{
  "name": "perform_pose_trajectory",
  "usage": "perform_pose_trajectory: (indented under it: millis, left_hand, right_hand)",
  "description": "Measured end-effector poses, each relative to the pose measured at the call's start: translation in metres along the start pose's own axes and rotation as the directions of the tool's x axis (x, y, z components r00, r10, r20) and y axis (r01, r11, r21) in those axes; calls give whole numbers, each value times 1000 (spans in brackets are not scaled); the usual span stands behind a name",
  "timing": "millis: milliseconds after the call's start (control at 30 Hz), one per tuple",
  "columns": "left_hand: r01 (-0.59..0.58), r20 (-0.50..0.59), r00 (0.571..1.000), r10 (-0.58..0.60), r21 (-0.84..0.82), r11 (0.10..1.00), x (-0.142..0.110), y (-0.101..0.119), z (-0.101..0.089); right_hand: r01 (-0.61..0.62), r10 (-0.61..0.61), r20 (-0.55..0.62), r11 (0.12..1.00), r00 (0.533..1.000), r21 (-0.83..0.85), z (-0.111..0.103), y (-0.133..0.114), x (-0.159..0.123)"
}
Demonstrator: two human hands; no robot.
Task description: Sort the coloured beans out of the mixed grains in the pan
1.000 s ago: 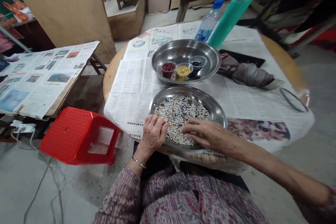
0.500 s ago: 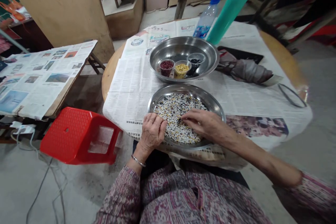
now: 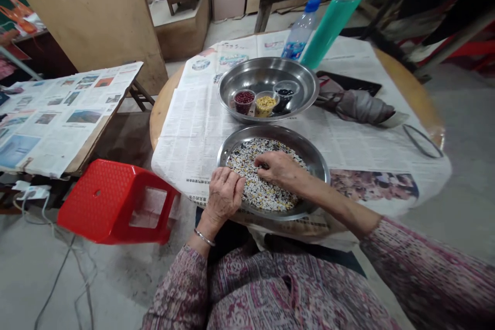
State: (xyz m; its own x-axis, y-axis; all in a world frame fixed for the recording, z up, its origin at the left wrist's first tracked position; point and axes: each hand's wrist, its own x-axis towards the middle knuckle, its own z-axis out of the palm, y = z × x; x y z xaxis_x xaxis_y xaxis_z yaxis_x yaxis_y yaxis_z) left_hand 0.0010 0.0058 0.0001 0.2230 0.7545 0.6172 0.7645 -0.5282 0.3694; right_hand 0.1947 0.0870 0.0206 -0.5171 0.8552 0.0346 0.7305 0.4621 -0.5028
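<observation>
A shallow metal basin [image 3: 320,157] in front of me holds a spread of mixed white, black and yellow grains [image 3: 255,170]. At its near left edge, my left hand [image 3: 226,193] is closed over the rim with curled fingers. My right hand [image 3: 276,167] is over the middle of the grains, thumb and fingers drawn together in a pinch; anything between the fingertips is too small to make out. Behind stands a second metal basin [image 3: 228,75] with clear cups of dark red beans [image 3: 244,100], yellow kernels [image 3: 266,104] and black beans [image 3: 285,92].
Newspaper [image 3: 185,134] covers the round table. Behind the basins stand a water bottle [image 3: 299,31] and a tall green holder [image 3: 336,18]. Right of them lies a grey bundle [image 3: 363,105]. A red stool [image 3: 104,196] and a newspaper-covered table [image 3: 69,118] are at left.
My right hand has moved left and a little away from me across the grains, its fingers still pinched. My left hand stays at the rim.
</observation>
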Motion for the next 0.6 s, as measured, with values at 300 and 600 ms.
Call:
perform_pose_trajectory:
  millis: [300, 600]
  left_hand:
    - [5, 47, 999, -5, 11, 1000, -1, -1, -2]
    - [22, 55, 998, -23, 23, 1000, -1, 0, 0]
  right_hand:
    - [121, -149, 103, 963, 983, 242, -12, -11, -29]
    - [304, -310, 147, 951, 939, 59, 4, -14, -49]
